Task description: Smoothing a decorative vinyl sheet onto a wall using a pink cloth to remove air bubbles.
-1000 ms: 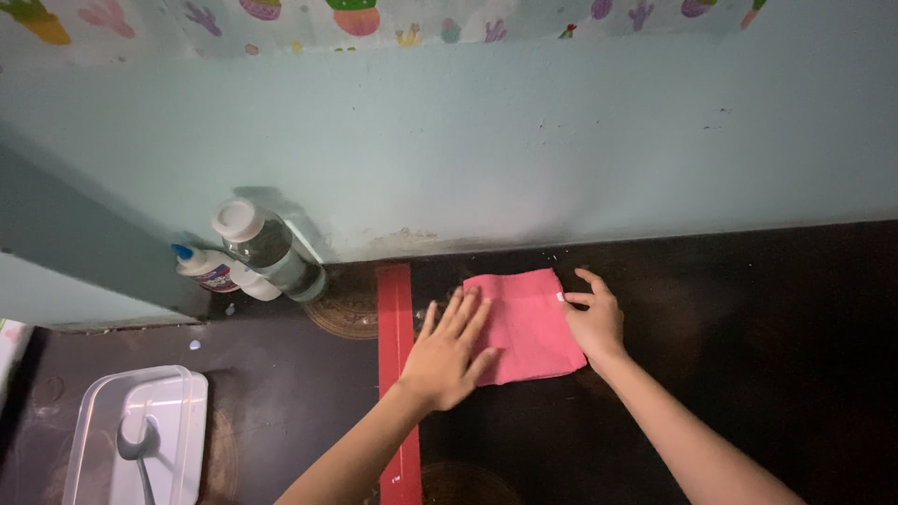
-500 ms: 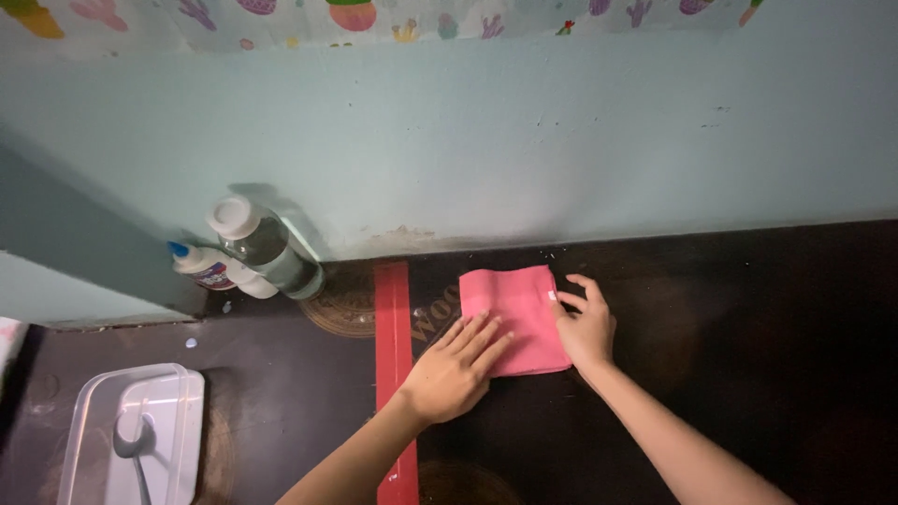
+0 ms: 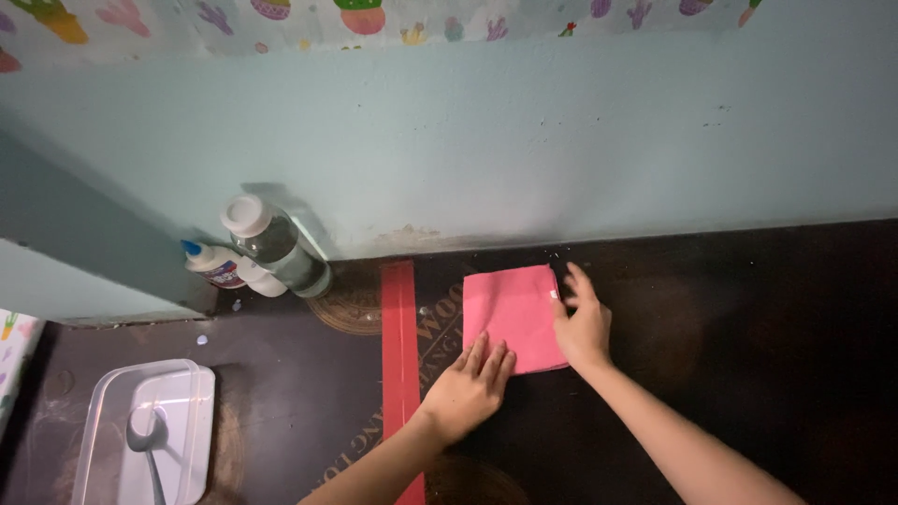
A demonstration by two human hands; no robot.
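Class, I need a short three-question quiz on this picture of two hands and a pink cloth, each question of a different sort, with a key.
1. True or false: the right hand rests on the right edge of the pink cloth.
2. Where is the left hand? A) on the clear plastic container B) at the cloth's lower left corner C) on the glue bottle
3. Fill in: the metal spoon lies inside the ____.

Key: 1 true; 2 B; 3 clear plastic container.
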